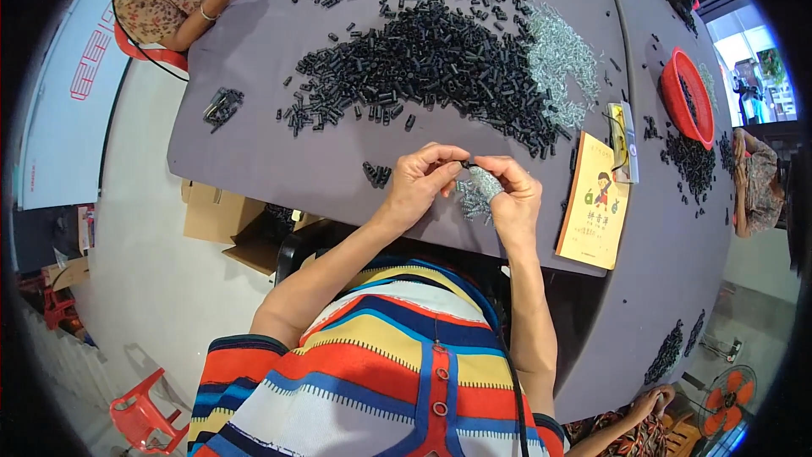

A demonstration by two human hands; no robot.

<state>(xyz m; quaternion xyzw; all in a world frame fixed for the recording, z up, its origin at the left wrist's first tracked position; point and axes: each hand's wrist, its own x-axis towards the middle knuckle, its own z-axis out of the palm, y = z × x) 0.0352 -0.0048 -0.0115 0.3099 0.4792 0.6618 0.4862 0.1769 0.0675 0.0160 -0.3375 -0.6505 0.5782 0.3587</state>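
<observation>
Left hand [414, 184] and right hand [516, 201]: fingertips pinching a small black part [464, 164] near the close edge of the counter [254, 131]; silvery pieces [476, 203] by right palm. Bare room leftward; black heap [414, 59] bounds far side.

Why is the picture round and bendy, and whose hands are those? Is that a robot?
No robot here! A camera worn on someone's head looks down, and its wide fisheye lens bends straight edges. The left hand and right hand belong to the person wearing it. The left fingertips pinch a small dark piece, and the right fingertips meet there; it's too tiny to tell what it is. On the grey table lie a big pile of black pieces, a heap of pale, shiny bits, a yellow booklet and a red basket.
</observation>
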